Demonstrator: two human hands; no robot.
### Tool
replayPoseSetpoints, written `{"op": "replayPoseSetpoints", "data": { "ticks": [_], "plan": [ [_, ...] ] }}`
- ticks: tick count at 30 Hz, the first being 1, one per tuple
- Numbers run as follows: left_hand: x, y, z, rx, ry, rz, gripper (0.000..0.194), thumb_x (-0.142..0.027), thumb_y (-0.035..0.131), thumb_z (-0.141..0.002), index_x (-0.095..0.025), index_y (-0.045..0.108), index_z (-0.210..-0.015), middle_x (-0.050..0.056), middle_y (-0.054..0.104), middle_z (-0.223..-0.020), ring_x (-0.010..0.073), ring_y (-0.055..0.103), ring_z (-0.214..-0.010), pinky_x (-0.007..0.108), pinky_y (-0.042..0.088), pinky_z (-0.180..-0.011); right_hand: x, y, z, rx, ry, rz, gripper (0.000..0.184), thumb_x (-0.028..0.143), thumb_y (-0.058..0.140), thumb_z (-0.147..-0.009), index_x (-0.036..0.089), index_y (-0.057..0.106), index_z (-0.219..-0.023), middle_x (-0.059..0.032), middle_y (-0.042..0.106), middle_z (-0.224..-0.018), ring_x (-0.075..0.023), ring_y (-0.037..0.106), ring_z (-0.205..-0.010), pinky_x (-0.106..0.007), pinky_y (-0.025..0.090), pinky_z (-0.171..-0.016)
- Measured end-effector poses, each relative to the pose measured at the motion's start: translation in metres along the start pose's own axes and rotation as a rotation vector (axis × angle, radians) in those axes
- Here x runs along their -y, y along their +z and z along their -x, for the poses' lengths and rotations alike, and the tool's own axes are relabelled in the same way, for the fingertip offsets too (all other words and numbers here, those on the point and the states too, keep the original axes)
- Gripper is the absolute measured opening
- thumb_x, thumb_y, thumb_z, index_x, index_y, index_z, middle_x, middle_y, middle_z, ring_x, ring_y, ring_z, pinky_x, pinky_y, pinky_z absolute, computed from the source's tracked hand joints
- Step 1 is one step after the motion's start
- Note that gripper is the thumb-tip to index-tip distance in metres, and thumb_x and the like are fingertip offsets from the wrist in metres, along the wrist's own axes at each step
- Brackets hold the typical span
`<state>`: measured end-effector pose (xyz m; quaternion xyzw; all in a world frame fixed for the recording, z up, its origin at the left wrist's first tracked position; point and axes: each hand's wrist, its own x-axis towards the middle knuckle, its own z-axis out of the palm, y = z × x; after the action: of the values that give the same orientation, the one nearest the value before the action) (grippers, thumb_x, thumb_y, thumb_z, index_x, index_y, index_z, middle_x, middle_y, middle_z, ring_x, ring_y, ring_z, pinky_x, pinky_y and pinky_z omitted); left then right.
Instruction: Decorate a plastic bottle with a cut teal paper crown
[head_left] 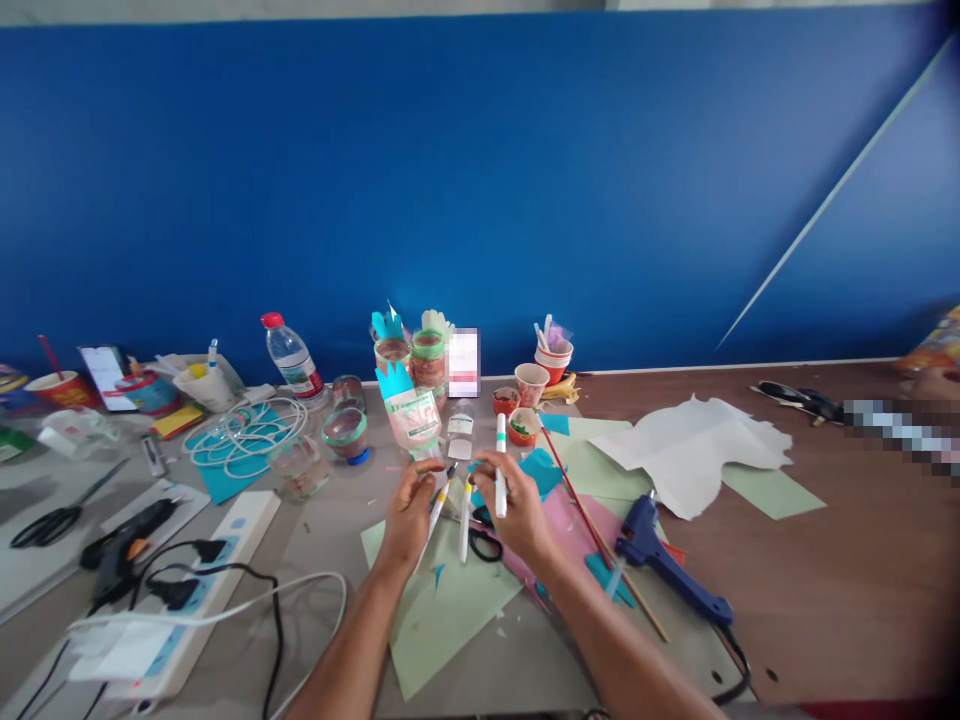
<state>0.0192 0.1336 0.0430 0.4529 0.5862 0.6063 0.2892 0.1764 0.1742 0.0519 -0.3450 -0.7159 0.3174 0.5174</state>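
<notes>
My left hand point(409, 510) is closed, fingers curled around a slim white marker point(437, 515) with a yellow-orange band and a dark tip pointing up. My right hand point(521, 505) is closed on a white marker point(501, 450) with a green band, held upright between the fingers. Another white marker point(464, 525) with a yellow band is just below the right fingertips; whether it is held or lies on the paper I cannot tell. Black-handled scissors point(486, 546) lie partly hidden beneath the right hand. A cut plastic bottle point(416, 418) with blue paper points stands beyond the hands.
Green paper point(442, 630) lies under the hands. A blue glue gun point(671, 565), a red stick point(574, 485) and torn white paper point(694, 450) are on the right. A power strip point(217, 585) with cables, a coiled white cable point(247, 440) and a water bottle point(294, 360) are on the left.
</notes>
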Motion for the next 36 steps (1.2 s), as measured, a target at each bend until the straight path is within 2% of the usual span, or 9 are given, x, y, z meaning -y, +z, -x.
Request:
{"op": "replayPoseSetpoints", "data": {
  "ticks": [4, 10, 14, 18, 23, 28, 32, 36],
  "plan": [
    [-0.002, 0.001, 0.000, 0.031, 0.023, 0.014, 0.019, -0.029, 0.053, -0.078, -0.022, 0.068, -0.086, 0.004, 0.069, -0.092, 0.0198, 0.061, -0.091, 0.031, 0.043, -0.085, -0.004, 0.005, 0.002, 0.059, -0.029, 0.067, 0.021, 0.024, 0.053, -0.085, 0.020, 0.059, -0.105, -0.0068, 0.072, -0.089, -0.0197, 0.068, -0.078, -0.028, 0.052, -0.071],
    [0.002, 0.002, 0.000, 0.009, 0.030, 0.085, 0.014, -0.026, 0.054, -0.074, -0.021, 0.067, -0.077, 0.003, 0.066, -0.083, 0.0188, 0.058, -0.085, 0.030, 0.042, -0.081, -0.007, 0.010, 0.003, 0.040, -0.030, 0.110, 0.024, 0.025, 0.056, -0.084, 0.020, 0.057, -0.107, -0.0085, 0.071, -0.096, -0.0215, 0.068, -0.086, -0.032, 0.053, -0.078],
    [0.007, 0.004, 0.001, 0.018, -0.059, 0.290, 0.009, -0.027, 0.057, -0.069, -0.019, 0.062, -0.072, 0.001, 0.060, -0.076, 0.0150, 0.054, -0.072, 0.027, 0.042, -0.070, -0.003, 0.014, 0.004, 0.066, -0.020, 0.124, 0.027, 0.024, 0.057, -0.083, 0.020, 0.057, -0.109, -0.0084, 0.071, -0.099, -0.0224, 0.068, -0.088, -0.034, 0.053, -0.079],
    [0.001, 0.005, 0.003, 0.040, -0.088, 0.491, 0.005, -0.024, 0.060, -0.066, -0.019, 0.057, -0.067, -0.001, 0.056, -0.071, 0.0140, 0.054, -0.072, 0.027, 0.043, -0.071, 0.005, 0.020, 0.005, 0.100, -0.024, 0.125, 0.030, 0.022, 0.059, -0.081, 0.022, 0.056, -0.111, -0.0075, 0.069, -0.100, -0.0223, 0.067, -0.088, -0.034, 0.054, -0.080],
    [-0.012, 0.005, 0.004, 0.112, -0.132, 0.684, 0.011, -0.022, 0.063, -0.063, -0.020, 0.053, -0.064, -0.002, 0.055, -0.069, 0.0145, 0.055, -0.073, 0.029, 0.043, -0.072, 0.011, 0.026, 0.004, 0.111, -0.036, 0.175, 0.035, 0.021, 0.059, -0.080, 0.021, 0.054, -0.115, -0.0078, 0.067, -0.098, -0.0229, 0.066, -0.087, -0.035, 0.053, -0.079],
    [-0.009, 0.006, 0.005, 0.120, -0.149, 0.696, 0.013, -0.021, 0.066, -0.063, -0.019, 0.053, -0.060, -0.003, 0.050, -0.062, 0.0113, 0.050, -0.063, 0.026, 0.041, -0.065, 0.013, 0.029, 0.002, 0.089, -0.019, 0.194, 0.046, 0.019, 0.061, -0.076, 0.022, 0.050, -0.121, -0.0099, 0.066, -0.108, -0.0251, 0.066, -0.095, -0.038, 0.054, -0.082],
    [-0.005, 0.005, 0.005, 0.173, -0.152, 0.709, 0.014, -0.020, 0.064, -0.065, -0.019, 0.051, -0.059, -0.003, 0.051, -0.060, 0.0122, 0.052, -0.063, 0.028, 0.042, -0.068, 0.013, 0.032, 0.002, 0.068, -0.015, 0.176, 0.048, 0.017, 0.061, -0.073, 0.022, 0.049, -0.120, -0.0079, 0.068, -0.104, -0.0247, 0.067, -0.094, -0.039, 0.055, -0.082],
    [-0.004, 0.004, 0.005, 0.169, -0.136, 0.733, 0.012, -0.021, 0.065, -0.065, -0.019, 0.052, -0.066, -0.002, 0.060, -0.074, 0.0139, 0.059, -0.073, 0.029, 0.046, -0.075, 0.010, 0.033, 0.001, 0.033, 0.023, 0.142, 0.046, 0.020, 0.061, -0.073, 0.019, 0.049, -0.118, -0.0099, 0.068, -0.105, -0.0260, 0.067, -0.097, -0.040, 0.055, -0.082]
  ]
}}
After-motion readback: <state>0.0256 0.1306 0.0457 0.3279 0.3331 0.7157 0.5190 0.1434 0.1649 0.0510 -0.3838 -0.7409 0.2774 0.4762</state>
